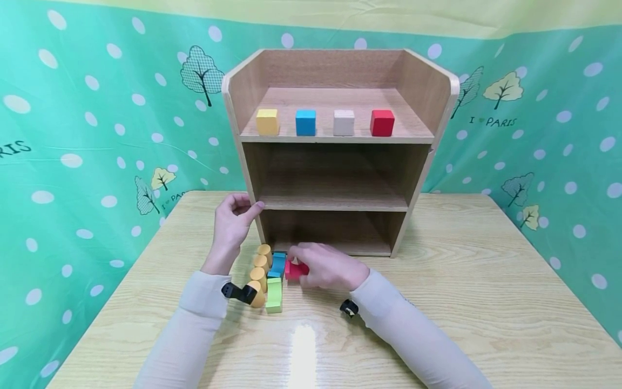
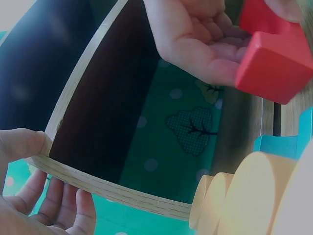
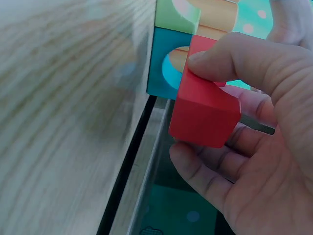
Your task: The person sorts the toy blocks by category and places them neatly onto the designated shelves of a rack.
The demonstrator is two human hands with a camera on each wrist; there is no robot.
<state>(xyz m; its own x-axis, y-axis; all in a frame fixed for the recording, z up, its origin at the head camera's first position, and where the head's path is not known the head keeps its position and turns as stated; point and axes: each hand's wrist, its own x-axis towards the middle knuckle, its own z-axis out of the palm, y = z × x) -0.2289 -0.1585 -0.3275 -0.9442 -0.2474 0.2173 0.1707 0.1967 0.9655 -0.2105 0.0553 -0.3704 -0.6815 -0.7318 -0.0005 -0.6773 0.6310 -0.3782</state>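
Note:
My right hand pinches a red arch block between thumb and fingers, low in front of the wooden shelf. My left hand grips the shelf's left side panel, thumb on the front edge and fingers around the outside, as the left wrist view shows. Just left of the red block lies a blue arch block, with a green arch block in line on its near side. Several yellow cylinders form a row along their left.
On the top board of the shelf stand a yellow cube, a blue cube, a white cube and a red cube. The wooden table meets a green dotted curtain behind and at both sides.

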